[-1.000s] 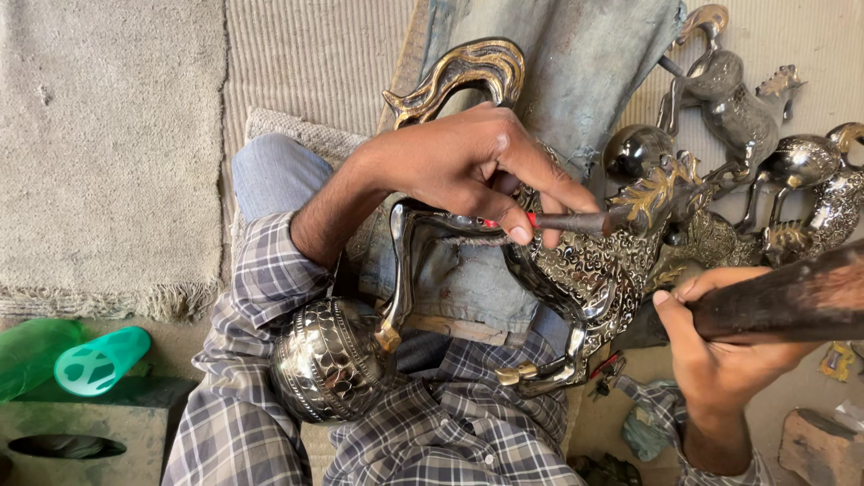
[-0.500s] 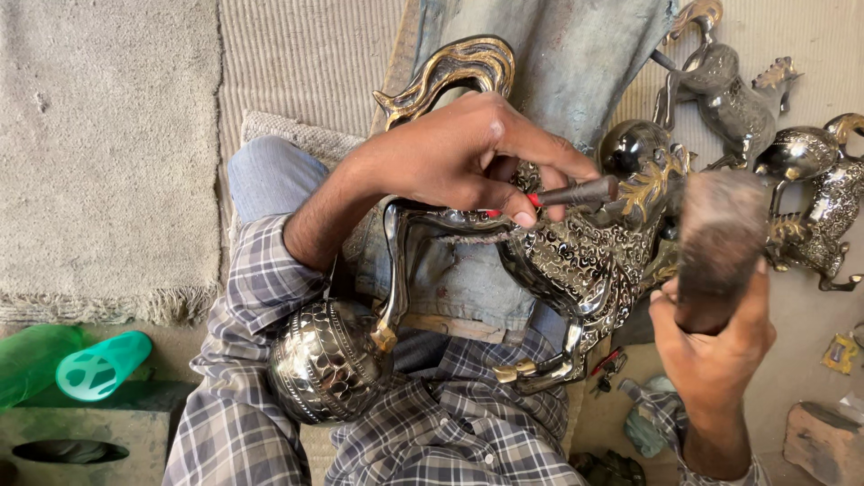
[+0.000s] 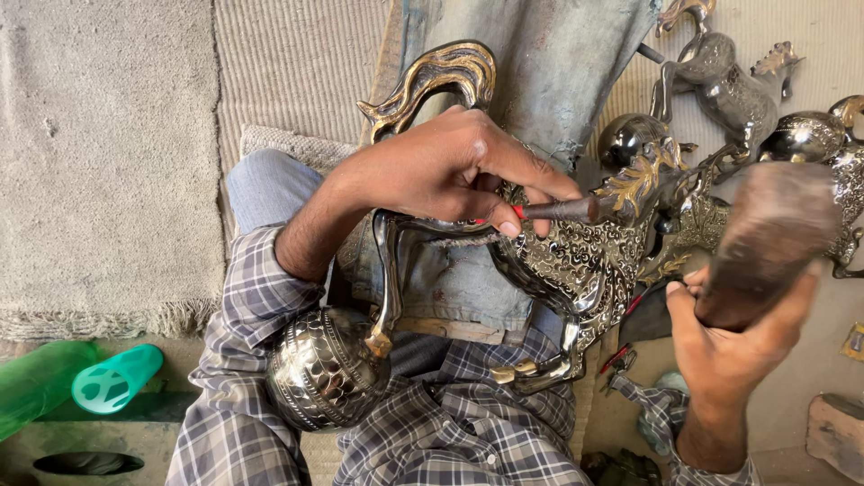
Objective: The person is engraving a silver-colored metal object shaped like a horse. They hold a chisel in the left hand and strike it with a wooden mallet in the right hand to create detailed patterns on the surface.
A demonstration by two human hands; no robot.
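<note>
- The engraved silver-and-gold metal horse figure (image 3: pixel 576 270) lies across the person's lap on faded jeans, its patterned body just under the fingertips of the left hand and its curled gold tail (image 3: pixel 441 76) rising beyond the knuckles
- A round embossed silver metal ball (image 3: pixel 324 378) sits at the horse's hind foot, below and to the wrist side of the left hand, against the checked shirt (image 3: pixel 450 432)
- The dark wooden mallet (image 3: pixel 765 243) is gripped by the right hand, its blurred head standing above the curled fingers and near the horse's gold mane (image 3: pixel 643 175)
- More silver horse figures (image 3: pixel 729 81) stand on the ground beyond the mallet, well apart from both sets of fingers
- The left hand (image 3: pixel 441 171) rests on the horse's back, fingers pinched together around a thin dark metal chisel with a red band (image 3: pixel 553 211); the tool sticks out past the fingertips towards the horse's neck, its tip touching the engraved surface
- The right hand (image 3: pixel 729 342) has its fingers wrapped tight round the mallet's handle, thumb up along the side
- A green plastic cup-like piece (image 3: pixel 112 378) lies far out past the left elbow, beside a fringed grey mat (image 3: pixel 99 180)
</note>
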